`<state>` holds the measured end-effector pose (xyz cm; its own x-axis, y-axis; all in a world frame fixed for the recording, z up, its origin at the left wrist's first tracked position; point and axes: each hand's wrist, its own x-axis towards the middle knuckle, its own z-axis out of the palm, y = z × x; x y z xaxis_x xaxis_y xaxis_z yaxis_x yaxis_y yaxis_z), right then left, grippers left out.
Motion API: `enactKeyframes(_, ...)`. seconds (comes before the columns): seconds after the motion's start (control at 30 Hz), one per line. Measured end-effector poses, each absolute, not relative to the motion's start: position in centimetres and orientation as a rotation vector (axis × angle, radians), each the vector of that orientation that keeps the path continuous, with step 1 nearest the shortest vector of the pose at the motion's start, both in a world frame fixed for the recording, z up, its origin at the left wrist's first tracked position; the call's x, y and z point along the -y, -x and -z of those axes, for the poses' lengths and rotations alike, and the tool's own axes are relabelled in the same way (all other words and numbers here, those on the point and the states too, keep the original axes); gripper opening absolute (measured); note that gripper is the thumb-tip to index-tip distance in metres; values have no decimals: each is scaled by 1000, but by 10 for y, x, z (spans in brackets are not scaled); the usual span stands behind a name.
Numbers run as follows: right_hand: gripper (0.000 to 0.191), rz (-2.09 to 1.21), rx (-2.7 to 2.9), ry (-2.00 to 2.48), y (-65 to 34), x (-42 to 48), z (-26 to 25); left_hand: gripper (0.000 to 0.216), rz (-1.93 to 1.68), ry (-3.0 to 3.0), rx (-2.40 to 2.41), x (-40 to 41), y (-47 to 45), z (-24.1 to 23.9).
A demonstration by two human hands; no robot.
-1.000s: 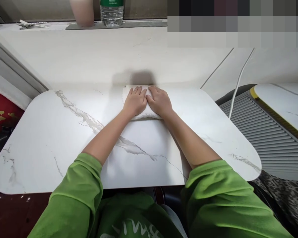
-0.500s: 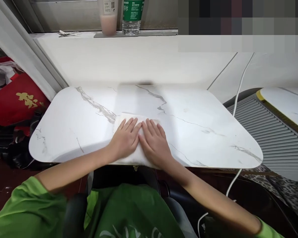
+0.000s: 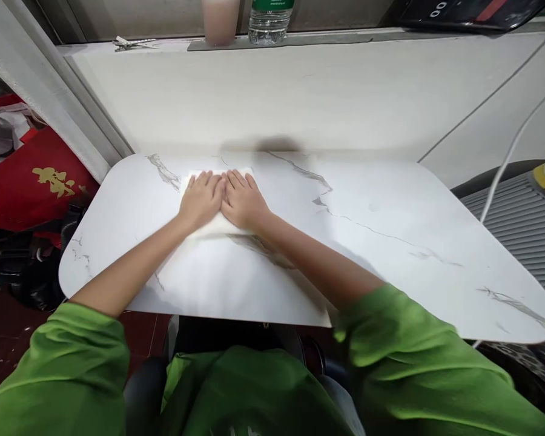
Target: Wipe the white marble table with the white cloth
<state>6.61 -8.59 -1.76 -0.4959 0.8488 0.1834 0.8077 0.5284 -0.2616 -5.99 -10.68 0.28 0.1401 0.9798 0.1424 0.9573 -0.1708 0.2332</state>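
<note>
Both my hands lie flat, side by side, on a white cloth (image 3: pixel 220 227) spread on the marble-patterned tabletop (image 3: pixel 390 206). My left hand (image 3: pixel 200 200) covers the cloth's left part, fingers stretched out and pointing away from me. Beside it my right hand (image 3: pixel 244 201) presses on the right part, its fingers also extended. The two hands touch at the thumbs and index fingers. Much of the cloth is hidden beneath my palms; its far edge and near edge show. Whether it is fabric or thick paper I cannot tell.
On the ledge behind stand a clear bottle with green label (image 3: pixel 271 23) and a pinkish cup (image 3: pixel 221 21). Hair clips (image 3: pixel 131 43) lie at its left, a dark device (image 3: pixel 476 13) at its right. A red bag (image 3: pixel 39 181) is at left, a white cable (image 3: pixel 511 151) at right.
Both hands have slid the cloth away from me and to the left across the tabletop, arms reaching farther out. The view has tilted down slightly.
</note>
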Motion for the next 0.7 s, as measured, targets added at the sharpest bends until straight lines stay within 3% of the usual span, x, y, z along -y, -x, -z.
enactKeyframes(0.33, 53, -235, 2280, 1384, -29, -19, 25, 39, -592, -2385, -1845, -4, 96, -3)
enactKeyframes(0.7, 57, -244, 2290, 1480, -22, 33, 20, 42, -500, -2373, -1850, 42, 103, 2)
